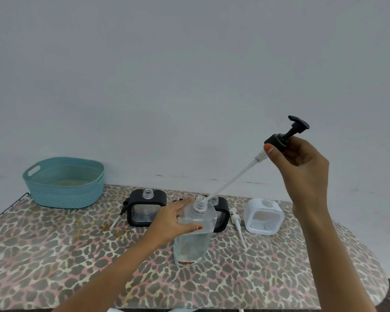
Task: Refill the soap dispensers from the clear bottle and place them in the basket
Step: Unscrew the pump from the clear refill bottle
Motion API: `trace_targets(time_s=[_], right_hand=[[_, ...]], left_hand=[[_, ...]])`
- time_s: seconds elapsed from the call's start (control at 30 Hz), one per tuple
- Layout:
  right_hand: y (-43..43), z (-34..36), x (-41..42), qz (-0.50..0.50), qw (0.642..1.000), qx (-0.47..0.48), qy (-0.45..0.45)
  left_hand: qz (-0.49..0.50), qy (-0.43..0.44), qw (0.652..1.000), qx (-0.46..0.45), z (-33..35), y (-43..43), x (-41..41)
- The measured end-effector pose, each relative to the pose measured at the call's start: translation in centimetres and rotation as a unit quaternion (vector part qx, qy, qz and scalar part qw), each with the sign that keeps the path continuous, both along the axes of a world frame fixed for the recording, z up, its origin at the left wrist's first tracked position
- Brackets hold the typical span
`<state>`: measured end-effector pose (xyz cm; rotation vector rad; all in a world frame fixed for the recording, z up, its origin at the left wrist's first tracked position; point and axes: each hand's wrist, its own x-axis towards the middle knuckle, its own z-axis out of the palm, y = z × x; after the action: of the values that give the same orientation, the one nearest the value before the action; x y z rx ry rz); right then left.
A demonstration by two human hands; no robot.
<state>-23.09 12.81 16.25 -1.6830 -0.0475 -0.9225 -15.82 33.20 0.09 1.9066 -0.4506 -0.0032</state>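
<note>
The clear bottle stands upright at the table's middle, and my left hand grips its shoulder. My right hand holds a black pump head raised high, its long clear tube slanting down with the tip at the bottle's open neck. Behind the bottle stand two black dispensers, one on the left and one partly hidden, both without pumps. A white dispenser, also open-necked, is to the right. The teal basket sits at the back left.
A white pump lies on the leopard-print table between the hidden black dispenser and the white one. A black pump lies left of the left black dispenser. A plain wall rises behind the table.
</note>
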Motion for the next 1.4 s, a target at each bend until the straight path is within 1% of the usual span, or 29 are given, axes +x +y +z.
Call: trace_targets(time_s=[0.17,0.3,0.47,0.63,0.8,0.9,1.03,1.13,1.27,1.4], right_hand=[[-0.5,-0.8,0.0,-0.007,1.0,0.019,0.013],[-2.7,-2.1,-0.3,-0.043,0.993,0.112,0.015],[-7.4,-5.9,-0.4,-0.084,0.966,0.236,0.067],[-11.0,-12.1,-0.6,-0.137,0.939,0.275,0.153],[-13.2,-18.3,-1.0,-0.197,0.912,0.252,0.256],[-14.0,-21.2,-1.1,-0.228,0.901,0.223,0.295],[-14.7,-23.8,-0.7,-0.24,0.886,0.191,0.347],[-14.9,-25.3,-0.5,-0.242,0.889,0.163,0.353],[-14.8,-26.6,-0.3,-0.242,0.895,0.097,0.361],[-14.9,-27.0,0.2,-0.247,0.888,0.071,0.382]], left_hand=[[0.008,-0.001,1.0,0.0,0.0,0.0,0.0],[0.014,0.008,1.0,0.011,-0.1,0.1,0.1],[0.018,0.019,0.999,0.025,0.2,0.1,-0.4],[0.015,0.033,0.999,0.015,0.5,-0.1,-0.6],[0.022,0.032,0.999,0.013,1.0,-0.5,-1.2],[0.027,0.016,1.0,0.0,1.0,-0.8,-1.3],[0.033,0.014,0.999,0.016,0.9,-0.9,-1.3],[0.043,0.024,0.999,0.017,1.0,-1.0,-1.4],[0.042,0.025,0.998,0.025,1.2,-1.1,-1.5],[0.045,0.024,0.998,0.025,1.2,-1.0,-1.5]])
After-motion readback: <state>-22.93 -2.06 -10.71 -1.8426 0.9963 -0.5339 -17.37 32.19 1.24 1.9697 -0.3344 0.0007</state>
